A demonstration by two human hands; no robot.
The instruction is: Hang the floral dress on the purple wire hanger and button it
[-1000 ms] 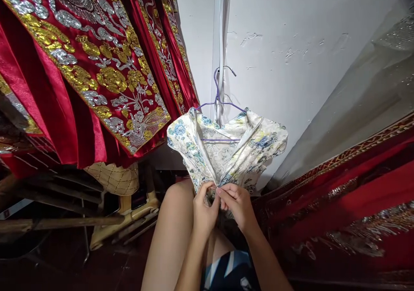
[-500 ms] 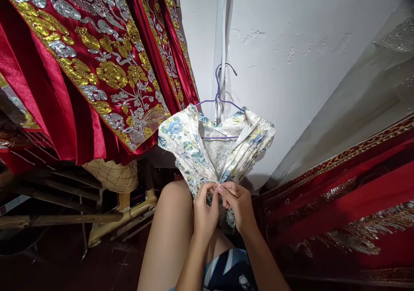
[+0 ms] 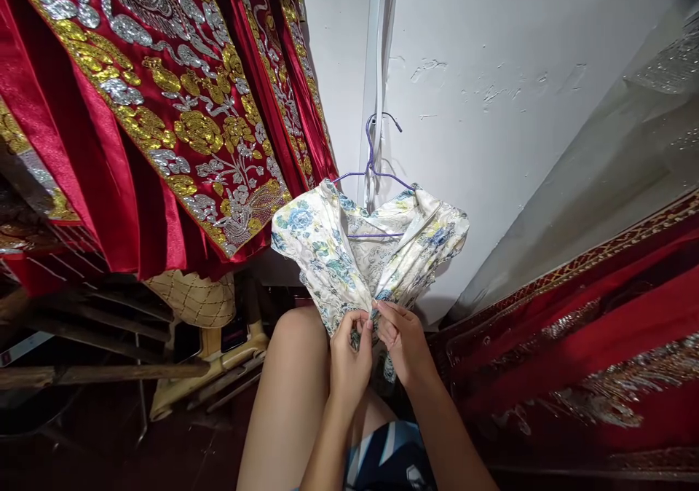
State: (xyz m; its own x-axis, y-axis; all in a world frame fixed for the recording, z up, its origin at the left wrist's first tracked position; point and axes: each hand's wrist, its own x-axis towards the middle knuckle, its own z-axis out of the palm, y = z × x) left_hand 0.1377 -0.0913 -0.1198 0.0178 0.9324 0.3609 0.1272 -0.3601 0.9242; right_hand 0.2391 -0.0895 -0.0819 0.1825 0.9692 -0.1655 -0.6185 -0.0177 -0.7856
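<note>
A white short-sleeved blouse (image 3: pixel 322 247) with blue and yellow flowers hangs on a purple wire hanger (image 3: pixel 349 176). Its front lies open in a V at the neck, and the two front edges meet where my hands are. My left hand (image 3: pixel 352 349) pinches the front edge of the blouse between thumb and fingers. Just beside it, slightly higher, my right hand (image 3: pixel 403 338) has its thumb and forefinger closed on the other edge at the bottom of the V. Any button or fastener there is too small to make out. The blouse's lower part is partly hidden behind my hands.
Red satin costumes (image 3: pixel 199 134) with gold and silver sequins hang at the left. Below them are a woven hat-like item (image 3: pixel 194 298) and bamboo poles (image 3: pixel 109 374). A white wall (image 3: pixel 480 54) stands behind. More red embroidered cloth (image 3: pixel 601 360) hangs at the right.
My right thumb and forefinger have shifted slightly up along the blouse's edge, a little away from the left fingertips. The view has shifted slightly; the left hand still pinches the cloth.
</note>
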